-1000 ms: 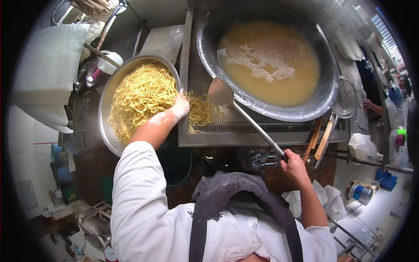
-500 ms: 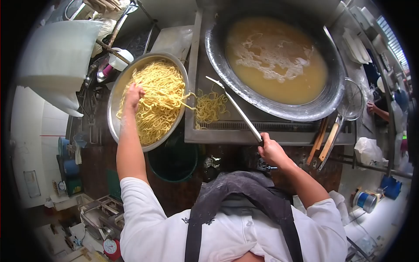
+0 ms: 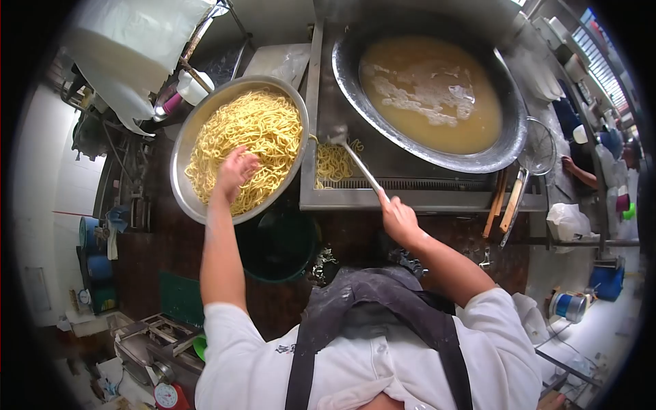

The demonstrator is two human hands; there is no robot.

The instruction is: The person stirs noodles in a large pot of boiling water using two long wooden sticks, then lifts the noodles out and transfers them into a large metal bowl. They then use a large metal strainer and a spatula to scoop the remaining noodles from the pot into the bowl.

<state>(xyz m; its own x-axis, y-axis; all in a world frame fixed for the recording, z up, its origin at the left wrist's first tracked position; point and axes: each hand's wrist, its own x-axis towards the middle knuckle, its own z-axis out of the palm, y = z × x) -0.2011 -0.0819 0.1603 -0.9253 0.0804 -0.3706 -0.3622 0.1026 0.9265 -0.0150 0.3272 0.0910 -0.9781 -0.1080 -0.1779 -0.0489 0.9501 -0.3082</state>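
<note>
Yellow noodles (image 3: 256,130) fill a wide metal bowl (image 3: 182,179) left of the stove. Over the noodles is my left hand (image 3: 236,171), its fingers blurred, so whether they hold any strands cannot be made out. My right hand (image 3: 398,217) is wrapped round the handle of a metal utensil (image 3: 363,167) at the stove's front edge. The utensil's head is near a small heap of loose noodles (image 3: 335,164) on the stove top, between the bowl and a large wok (image 3: 509,147) of cloudy yellowish liquid.
A wire strainer (image 3: 536,150) and wooden handles (image 3: 495,203) lie right of the wok. Below the noodle bowl stands a dark green tub (image 3: 277,249). A white plastic sheet (image 3: 130,51) hangs at upper left. Another person's arm (image 3: 581,172) shows at far right.
My left hand has moved right and down over the noodles. My right hand has come left with the utensil. The noodles hanging over the bowl's right rim are mostly gone. The whole view has shifted.
</note>
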